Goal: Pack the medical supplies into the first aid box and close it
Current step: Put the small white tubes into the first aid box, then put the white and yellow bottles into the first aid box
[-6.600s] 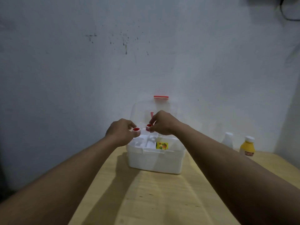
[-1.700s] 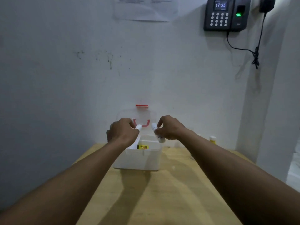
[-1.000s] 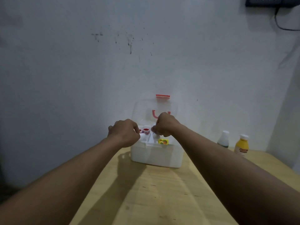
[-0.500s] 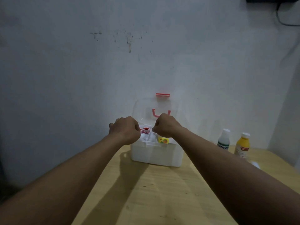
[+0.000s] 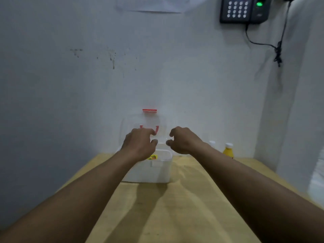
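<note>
A white first aid box (image 5: 154, 171) stands at the far end of the wooden table, its clear lid (image 5: 163, 123) upright against the wall with a red latch (image 5: 149, 110) on top. A yellow packet (image 5: 152, 157) shows inside at the front rim. My left hand (image 5: 139, 145) hovers over the box's left side, fingers curled and apart, nothing in it. My right hand (image 5: 184, 140) hangs just right of the box, fingers also curled and empty. The box's other contents are hidden behind my left hand.
A white bottle (image 5: 212, 143) and a yellow bottle (image 5: 228, 151) with a white cap stand at the wall to the right of the box. A keypad device (image 5: 243, 9) with a dangling cable hangs high on the wall. The wooden table (image 5: 175, 207) stretches toward me.
Both hands have lifted off the items in the box and opened, the right one drifting to the right. The camera has tilted up, so the keypad is in view again.
</note>
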Demonstrator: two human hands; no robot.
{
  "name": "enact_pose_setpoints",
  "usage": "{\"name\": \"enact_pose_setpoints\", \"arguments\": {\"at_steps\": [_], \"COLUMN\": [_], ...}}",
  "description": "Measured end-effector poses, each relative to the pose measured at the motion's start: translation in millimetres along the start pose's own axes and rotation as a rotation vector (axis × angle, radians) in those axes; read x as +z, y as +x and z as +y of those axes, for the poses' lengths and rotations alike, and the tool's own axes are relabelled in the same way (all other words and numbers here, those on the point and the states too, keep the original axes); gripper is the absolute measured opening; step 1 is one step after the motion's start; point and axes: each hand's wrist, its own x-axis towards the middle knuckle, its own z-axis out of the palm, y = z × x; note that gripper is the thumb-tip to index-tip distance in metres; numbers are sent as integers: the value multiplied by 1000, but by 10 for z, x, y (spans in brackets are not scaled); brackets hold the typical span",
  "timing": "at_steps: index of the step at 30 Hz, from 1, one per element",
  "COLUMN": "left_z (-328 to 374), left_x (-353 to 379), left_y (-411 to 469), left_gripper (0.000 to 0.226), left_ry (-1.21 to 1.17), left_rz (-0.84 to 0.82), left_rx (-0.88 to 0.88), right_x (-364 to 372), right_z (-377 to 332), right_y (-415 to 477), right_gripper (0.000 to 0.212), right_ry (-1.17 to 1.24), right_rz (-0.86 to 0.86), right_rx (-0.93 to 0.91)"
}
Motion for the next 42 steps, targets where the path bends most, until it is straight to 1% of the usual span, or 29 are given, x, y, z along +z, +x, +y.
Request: {"name": "enact_pose_setpoints", "arguments": {"at_steps": [9, 13, 16, 21, 25, 29, 34, 38, 42], "left_z": [840, 1107, 1254, 1399, 1428, 1424, 1442, 1459, 1464], "left_x": [444, 683, 876, 1210, 1381, 1501, 1618, 1635, 1597], "left_y": [129, 206, 245, 349, 467, 562, 602, 604, 588], "left_gripper": [39, 39, 41, 49, 60, 52, 36, 31, 30], "left_ry": [-61, -62, -80, -106, -151, -243, -358, -445, -464], "left_rz": [-44, -67, -92, -152, -200, -218, -202, -154, -129], "left_rx": [124, 169, 188, 176, 163, 154, 136, 109, 99], "right_x": [-380, -414, -377, -294, -206, -117, -95, -104, -122], "right_z": [827, 1213, 1457, 1797, 2000, 2142, 2218, 2218, 2186], "right_y": [-324, -388, -406, -415, -426, -449, -463, -432, -407], "right_gripper": [35, 35, 39, 54, 47, 39, 35, 33, 33], "right_ry": [-108, -124, -104, -49, 60, 154, 251, 248, 219], "right_rz": [107, 111, 109, 80, 22, 63, 99, 120, 127], "right_rx": [102, 158, 197, 227, 198, 167, 154, 144, 145]}}
